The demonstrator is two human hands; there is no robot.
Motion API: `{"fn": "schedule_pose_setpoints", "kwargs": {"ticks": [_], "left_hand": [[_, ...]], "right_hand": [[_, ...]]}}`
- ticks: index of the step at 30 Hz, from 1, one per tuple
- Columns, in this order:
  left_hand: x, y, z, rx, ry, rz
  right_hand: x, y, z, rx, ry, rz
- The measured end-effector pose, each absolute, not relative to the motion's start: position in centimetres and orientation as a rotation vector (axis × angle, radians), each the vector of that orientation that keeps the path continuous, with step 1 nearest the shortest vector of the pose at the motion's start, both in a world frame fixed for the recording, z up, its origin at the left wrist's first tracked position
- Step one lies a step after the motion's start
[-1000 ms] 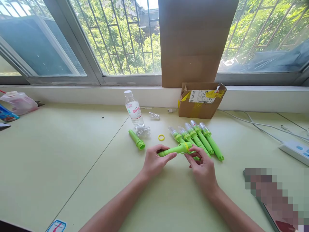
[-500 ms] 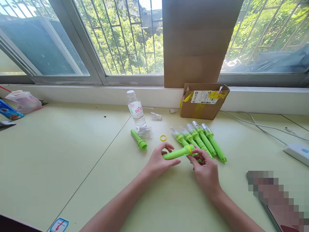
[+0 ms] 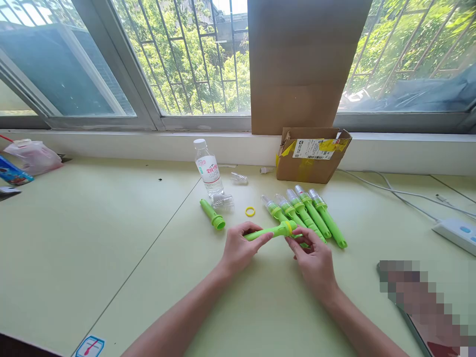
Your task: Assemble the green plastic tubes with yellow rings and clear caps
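My left hand [image 3: 243, 248] is closed round the shaft of a green plastic tube [image 3: 273, 231] with a threaded end. At that end a yellow ring [image 3: 289, 227] sits around the tube, below the threads. The fingers of my right hand [image 3: 314, 258] pinch at the ring and threaded end. Another yellow ring [image 3: 250, 211] lies on the table just beyond my left hand. To the left rests a second green tube [image 3: 212, 214], its threaded opening toward me. Several green tubes with clear caps [image 3: 307, 213] lie side by side behind my right hand, partly hidden by it.
A water bottle [image 3: 208, 171] stands near clear plastic caps [image 3: 223, 202]. Against the wall is an open cardboard box [image 3: 312, 156]. On the right lie cables, a white power strip [image 3: 455, 233] and a phone-like object [image 3: 412, 317], partly pixelated. A plastic bag [image 3: 33, 156] sits far left.
My left hand has slid back along the tube and its thumb now presses on the shaft. The yellow ring sits slightly farther from the threaded end. The view has shifted slightly.
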State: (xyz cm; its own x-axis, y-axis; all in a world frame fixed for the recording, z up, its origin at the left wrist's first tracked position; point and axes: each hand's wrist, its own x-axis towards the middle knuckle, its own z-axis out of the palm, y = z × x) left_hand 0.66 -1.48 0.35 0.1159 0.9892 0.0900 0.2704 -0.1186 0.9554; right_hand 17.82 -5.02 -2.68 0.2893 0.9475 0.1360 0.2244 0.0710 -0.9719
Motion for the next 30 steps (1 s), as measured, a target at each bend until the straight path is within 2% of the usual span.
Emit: {"fn": "schedule_pose_setpoints", "kwargs": {"ticks": [8,15,30], "left_hand": [[0.6,-1.6,0.7,1.592,1.208,0.892],[0.6,-1.6,-0.3,1.799,1.252,1.131],[0.7,-1.5,0.3,1.465,1.291,1.058]], "right_hand": [[17.9,-5.0,-2.8,-1.388,-1.181,0.771],[18.2,-4.7,-2.9,-1.376,-1.155,0.849],[18.1,-4.7,-2.9,-1.413,-1.209,0.858]]}}
